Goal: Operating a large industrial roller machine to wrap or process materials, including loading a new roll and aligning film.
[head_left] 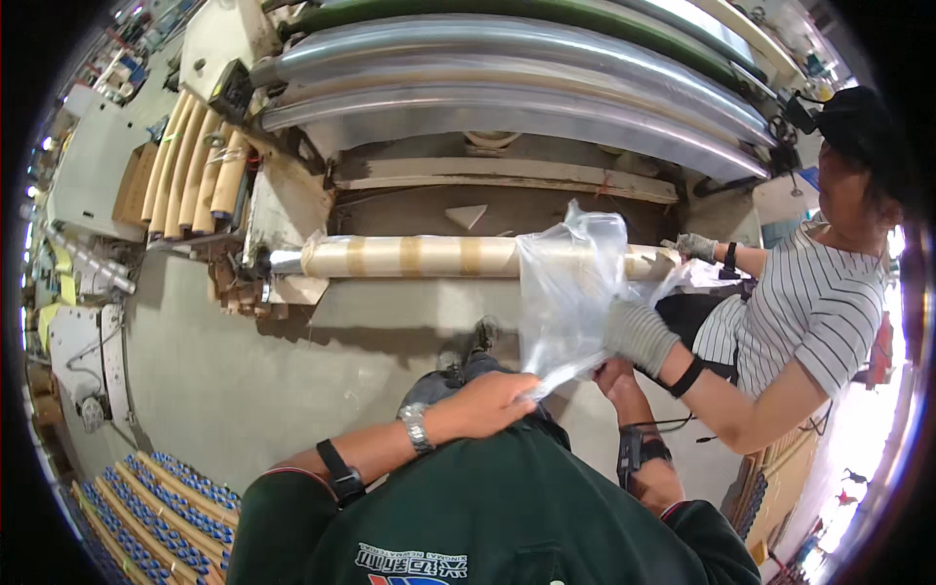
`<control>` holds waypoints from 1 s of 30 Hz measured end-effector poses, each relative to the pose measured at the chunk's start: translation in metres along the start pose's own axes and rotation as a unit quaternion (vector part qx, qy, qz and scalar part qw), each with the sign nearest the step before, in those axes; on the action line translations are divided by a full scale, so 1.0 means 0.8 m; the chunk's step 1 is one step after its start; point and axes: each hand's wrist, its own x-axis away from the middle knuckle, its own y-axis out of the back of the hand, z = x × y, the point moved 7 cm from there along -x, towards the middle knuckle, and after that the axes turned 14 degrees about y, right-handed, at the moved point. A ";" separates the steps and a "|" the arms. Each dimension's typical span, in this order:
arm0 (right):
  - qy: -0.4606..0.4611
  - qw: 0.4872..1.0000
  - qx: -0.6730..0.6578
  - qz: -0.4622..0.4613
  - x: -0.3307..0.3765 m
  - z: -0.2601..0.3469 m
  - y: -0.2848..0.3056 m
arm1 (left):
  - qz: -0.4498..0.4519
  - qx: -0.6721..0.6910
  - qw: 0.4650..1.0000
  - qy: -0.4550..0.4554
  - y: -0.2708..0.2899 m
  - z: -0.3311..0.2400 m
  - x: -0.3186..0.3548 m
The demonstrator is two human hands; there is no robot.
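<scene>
My left hand [490, 404] is closed on the lower left corner of a clear plastic film sheet [565, 292], close to my body. At the sheet's lower right edge, my right hand [614, 378] is curled against the film, its fingertips partly hidden. The upper part of the sheet drapes over a long cream roll [375, 257] with tan bands, lying crosswise in front of me. A co-worker's gloved hand [639, 333] grips the film's right side just above my right hand. That person's other gloved hand [696, 247] rests at the roll's right end.
Beyond the roll stands a machine with long film-covered rollers [507, 102]. The co-worker [819, 283] is close on my right. Cardboard tubes [200, 166] lean at the far left. More tubes with blue ends [161, 517] are stacked at the near left. Grey floor [244, 390] lies between.
</scene>
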 end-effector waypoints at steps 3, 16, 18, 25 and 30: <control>0.045 0.999 0.007 -0.021 -0.013 0.021 0.028 | -0.018 -0.033 0.986 -0.162 -0.023 -0.032 -0.002; -0.052 0.964 0.259 -0.014 0.097 -0.018 0.157 | -0.370 0.350 0.800 0.318 -0.060 0.327 0.137; -0.080 0.953 0.290 0.035 0.094 -0.033 0.165 | -0.372 0.340 0.764 0.404 -0.091 0.357 0.167; -0.101 0.929 0.347 0.083 0.105 -0.066 0.112 | -0.404 0.366 0.732 0.408 -0.079 0.397 0.219; -0.117 0.891 0.415 0.143 0.067 -0.113 0.006 | -0.557 0.408 0.650 0.318 0.010 0.421 0.289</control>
